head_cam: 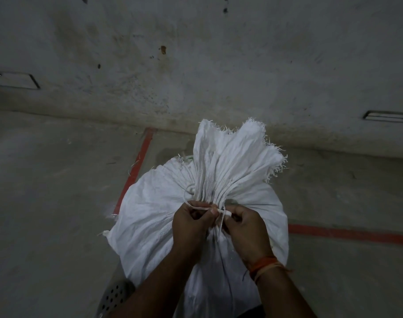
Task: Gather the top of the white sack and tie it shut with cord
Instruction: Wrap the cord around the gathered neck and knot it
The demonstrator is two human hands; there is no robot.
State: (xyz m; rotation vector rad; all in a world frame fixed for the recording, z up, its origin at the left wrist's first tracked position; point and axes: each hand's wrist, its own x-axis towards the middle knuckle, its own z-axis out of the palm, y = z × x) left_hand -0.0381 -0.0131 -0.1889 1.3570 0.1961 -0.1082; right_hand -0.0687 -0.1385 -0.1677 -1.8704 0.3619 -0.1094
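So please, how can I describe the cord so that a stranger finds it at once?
Start from the big white sack standing on the concrete floor. Follow its gathered neck down to where the left hand and right hand meet. The cord is the thin flat white strip pinched between them, smooth where the sack is woven and pleated.

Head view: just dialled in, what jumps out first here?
A bulging white woven sack at lower centre, its frayed top gathered into pleats that fan upward. At the pinched neck the left hand and right hand each pinch a thin white cord. Red floor lines run behind it.
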